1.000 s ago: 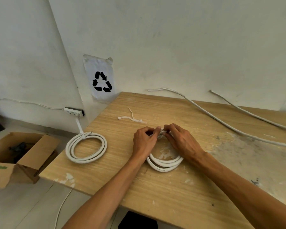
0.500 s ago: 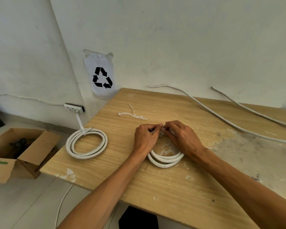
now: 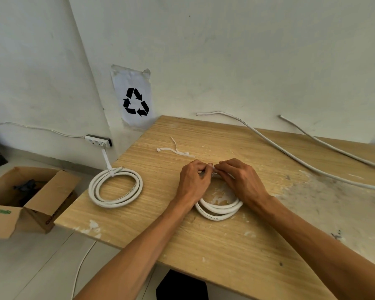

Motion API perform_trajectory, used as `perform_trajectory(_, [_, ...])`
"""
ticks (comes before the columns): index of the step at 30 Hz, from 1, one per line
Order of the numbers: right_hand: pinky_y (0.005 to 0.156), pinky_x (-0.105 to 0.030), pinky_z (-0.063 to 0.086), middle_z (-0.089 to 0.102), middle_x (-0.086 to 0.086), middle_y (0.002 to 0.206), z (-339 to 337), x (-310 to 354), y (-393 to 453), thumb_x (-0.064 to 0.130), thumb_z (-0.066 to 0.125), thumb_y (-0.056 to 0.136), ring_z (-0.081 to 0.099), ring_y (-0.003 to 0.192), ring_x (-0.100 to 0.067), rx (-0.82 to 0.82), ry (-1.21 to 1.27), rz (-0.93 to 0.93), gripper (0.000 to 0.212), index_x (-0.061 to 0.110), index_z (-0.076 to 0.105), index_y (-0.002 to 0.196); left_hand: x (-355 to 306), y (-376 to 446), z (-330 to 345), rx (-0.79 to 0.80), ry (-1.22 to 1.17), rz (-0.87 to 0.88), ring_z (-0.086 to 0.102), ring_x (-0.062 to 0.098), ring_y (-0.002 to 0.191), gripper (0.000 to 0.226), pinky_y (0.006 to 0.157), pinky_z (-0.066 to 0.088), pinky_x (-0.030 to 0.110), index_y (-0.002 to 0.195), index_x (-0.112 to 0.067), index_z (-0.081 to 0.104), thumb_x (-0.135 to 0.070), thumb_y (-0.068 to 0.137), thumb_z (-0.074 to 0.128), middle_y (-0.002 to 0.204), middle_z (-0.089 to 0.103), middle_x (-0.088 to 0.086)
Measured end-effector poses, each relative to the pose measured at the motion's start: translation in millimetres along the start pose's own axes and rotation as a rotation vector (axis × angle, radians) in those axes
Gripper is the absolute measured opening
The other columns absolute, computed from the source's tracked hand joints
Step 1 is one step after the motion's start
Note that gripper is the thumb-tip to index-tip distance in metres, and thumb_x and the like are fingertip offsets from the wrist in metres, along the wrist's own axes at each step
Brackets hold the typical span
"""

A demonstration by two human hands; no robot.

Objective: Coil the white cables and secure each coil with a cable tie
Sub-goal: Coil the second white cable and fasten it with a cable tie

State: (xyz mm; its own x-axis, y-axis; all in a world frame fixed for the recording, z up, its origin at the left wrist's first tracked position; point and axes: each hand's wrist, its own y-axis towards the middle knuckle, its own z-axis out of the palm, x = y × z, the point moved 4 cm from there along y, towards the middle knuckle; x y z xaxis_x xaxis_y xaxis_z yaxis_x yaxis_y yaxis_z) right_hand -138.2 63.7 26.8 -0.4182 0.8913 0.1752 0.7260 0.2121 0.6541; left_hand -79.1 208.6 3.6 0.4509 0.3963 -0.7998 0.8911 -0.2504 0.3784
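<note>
Head view of a wooden table (image 3: 214, 241) set against a white wall. The left hand (image 3: 193, 180) and the right hand (image 3: 241, 180) meet, fingertips touching, over the far side of a coil of white cable (image 3: 219, 210) that lies flat on the table near its middle; both hands are pinched on a small white piece at the top of the coil, apparently a cable tie, though most of it is hidden by the fingers. The near arc of the coil shows between the two wrists. A second, finished coil (image 3: 115, 187) lies at the table's left edge, well apart from the hands, bound at its far side by a cable tie (image 3: 108, 164) whose long tail points up and away. Spare cable ties (image 3: 174, 150) lie loose on the table just beyond the hands. Two uncoiled white cables run across the far right of the table: a long cable (image 3: 290, 155) that starts near the wall, and a thinner one (image 3: 325, 144) behind it. An open cardboard box (image 3: 26, 208) stands on the floor left of the table, a power strip (image 3: 98, 141) hangs on the wall above it, and a paper recycling sign (image 3: 135, 98) is taped to the wall by the table's far left corner.
</note>
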Motion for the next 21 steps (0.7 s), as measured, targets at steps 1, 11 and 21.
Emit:
perform_trajectory(1, [0.073,-0.039,0.059,0.072,-0.012,0.106,0.1,-0.7,-1.0,0.026,0.057,0.098,0.069,0.093,-0.026,-0.007,0.001,-0.002,0.027,0.009,0.074,0.111,-0.7,-0.9,-0.4,0.001,-0.004,-0.002,0.064,0.003,0.09,0.026,0.084,0.054,0.032,0.101,-0.017,0.079,-0.031,0.098,0.057,0.097,0.071,-0.006])
perform_trajectory(11, [0.059,-0.038,0.053,0.062,-0.01,0.089,2.0,3.1,0.9,0.024,0.044,0.103,0.057,0.075,-0.024,-0.041,-0.112,-0.092,0.027,0.004,0.061,0.101,-24.6,-10.9,-3.1,-0.029,0.284,0.321,0.066,0.012,0.096,0.029,0.083,0.056,0.027,0.123,-0.021,0.065,-0.02,0.094,0.066,0.132,0.059,-0.005])
perform_trajectory(21, [0.043,-0.03,0.042,0.05,-0.006,0.087,-9.2,6.4,-5.4,0.029,0.04,0.103,0.033,0.068,-0.008,-0.08,-0.121,-0.077,0.02,0.012,0.047,0.097,-32.2,-7.7,0.8,-0.07,0.405,0.329,0.071,0.017,0.086,0.021,0.069,0.058,0.037,0.111,-0.02,0.075,-0.031,0.095,0.065,0.101,0.076,-0.004])
